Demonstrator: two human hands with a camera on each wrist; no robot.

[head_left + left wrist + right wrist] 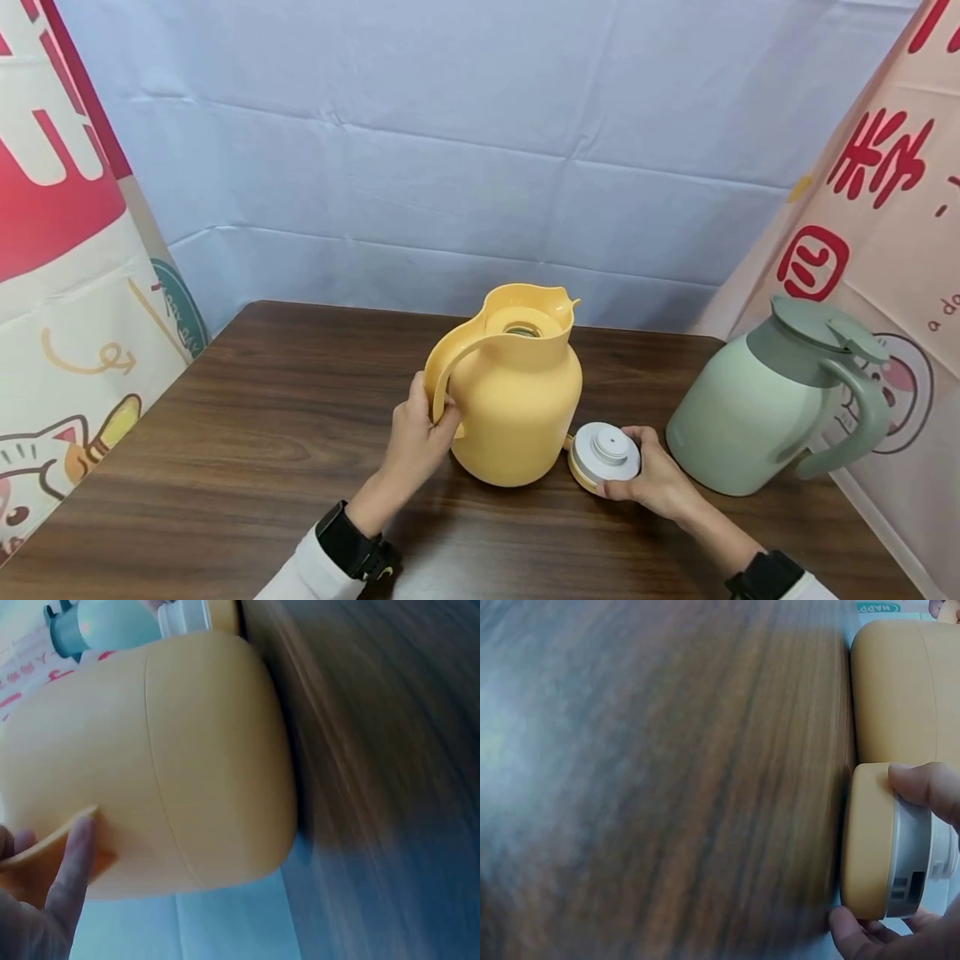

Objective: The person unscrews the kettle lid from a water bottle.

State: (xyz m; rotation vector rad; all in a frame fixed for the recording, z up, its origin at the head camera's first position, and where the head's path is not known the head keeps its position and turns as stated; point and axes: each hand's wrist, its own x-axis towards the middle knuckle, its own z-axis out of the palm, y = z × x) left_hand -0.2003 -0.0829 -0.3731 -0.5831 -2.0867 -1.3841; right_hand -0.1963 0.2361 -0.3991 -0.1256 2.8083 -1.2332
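Observation:
A yellow thermos jug (517, 400) stands upright on the table, its top uncovered so that the round inner mouth shows. My left hand (422, 429) grips the lower part of its handle (450, 358); in the left wrist view the index finger lies along the handle's end. Just right of the jug is its lid (606, 454), upside down on the table, with the white stepped plug facing up and the yellow side below. Thumb and fingers of my right hand (652, 475) hold the lid from both sides, seen closely in the right wrist view around the lid (874, 840).
A pale green thermos jug (757, 400) with its lid on stands to the right, close beyond my right hand. The dark wood table (300, 433) backs onto a light blue cloth (450, 167). Printed banners (885, 275) hang at both sides.

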